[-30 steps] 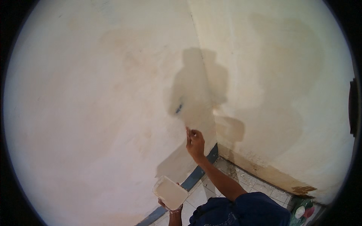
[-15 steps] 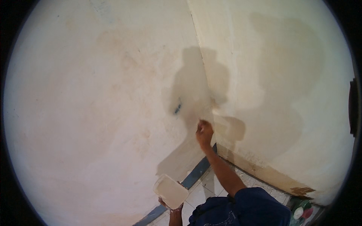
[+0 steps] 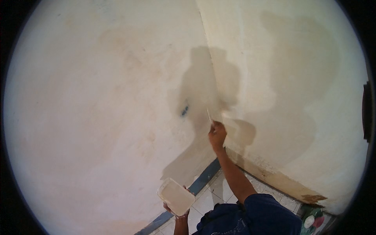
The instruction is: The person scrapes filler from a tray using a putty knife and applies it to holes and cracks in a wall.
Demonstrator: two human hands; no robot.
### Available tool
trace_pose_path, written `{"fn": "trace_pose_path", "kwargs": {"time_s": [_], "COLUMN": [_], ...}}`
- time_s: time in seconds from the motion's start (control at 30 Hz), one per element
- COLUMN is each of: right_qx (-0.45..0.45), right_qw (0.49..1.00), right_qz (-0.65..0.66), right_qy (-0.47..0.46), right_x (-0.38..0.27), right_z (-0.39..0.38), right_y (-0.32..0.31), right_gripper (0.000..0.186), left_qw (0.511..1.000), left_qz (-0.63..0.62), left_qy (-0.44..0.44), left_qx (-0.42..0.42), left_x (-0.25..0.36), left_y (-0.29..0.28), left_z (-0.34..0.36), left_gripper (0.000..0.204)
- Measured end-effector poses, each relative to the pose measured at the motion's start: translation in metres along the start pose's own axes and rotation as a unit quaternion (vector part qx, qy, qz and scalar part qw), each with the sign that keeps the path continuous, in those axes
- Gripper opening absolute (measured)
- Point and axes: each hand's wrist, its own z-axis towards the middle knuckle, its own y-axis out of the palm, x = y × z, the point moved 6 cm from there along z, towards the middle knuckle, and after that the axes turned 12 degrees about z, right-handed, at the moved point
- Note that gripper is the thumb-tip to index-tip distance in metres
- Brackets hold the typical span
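Note:
My left hand grips a white rectangular plastic tub from below, its fingers curled round the sides. A smooth cream-coloured substance, perhaps paint or filler, shows inside it. At the corner of the two walls, my right hand is closed round a thin pale tool, seen nearly edge-on. Its tip points up along the left wall, close to the corner line; whether it touches the wall I cannot tell. The tool's kind is unclear. A small dark blue mark lies left of that hand, in shadow.
The right wall has a brown, peeling strip along its base. A blue-grey skirting band runs below the left wall. White floor tiles show underneath. Green, white and red items lie at lower right.
My right hand has shifted slightly right and turned, so the thin tool now shows above its fingers. The tub in my left hand has moved slightly up and left.

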Motion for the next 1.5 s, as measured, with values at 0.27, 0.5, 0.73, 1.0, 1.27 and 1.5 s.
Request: {"fn": "trace_pose_path", "kwargs": {"time_s": [0.27, 0.5, 0.73, 1.0, 1.27, 1.5], "right_qx": [-0.157, 0.056, -0.126, -0.049, -0.088, -0.139], "right_qw": [0.974, 0.995, 0.99, 0.996, 0.995, 0.974], "right_qz": [0.164, 0.078, 0.055, 0.072, 0.014, 0.176], "right_qy": [-0.005, 0.02, -0.008, 0.012, -0.05, 0.016], "right_x": [-0.076, -0.073, -0.178, -0.153, -0.151, -0.164], "right_z": [-0.092, 0.01, -0.084, -0.088, -0.11, -0.119], "right_y": [-0.001, 0.004, 0.082, -0.019, 0.008, -0.011], "right_gripper": [0.016, 0.013, 0.022, 0.008, 0.012, 0.016], "left_qw": [1.0, 0.999, 0.998, 1.0, 0.999, 0.999], "left_qz": [-0.008, 0.042, -0.028, -0.004, 0.036, 0.037], "left_qy": [0.006, 0.03, 0.001, 0.003, 0.011, 0.006], "left_qx": [0.026, 0.018, 0.052, -0.005, 0.007, 0.019], "left_x": [0.005, 0.02, 0.046, 0.084, 0.087, 0.08], "left_y": [-0.011, -0.017, 0.0, -0.019, -0.035, -0.034], "left_z": [-0.012, -0.015, -0.026, -0.079, -0.118, -0.096], "left_gripper": [0.091, 0.094, 0.094, 0.09, 0.093, 0.095]}}
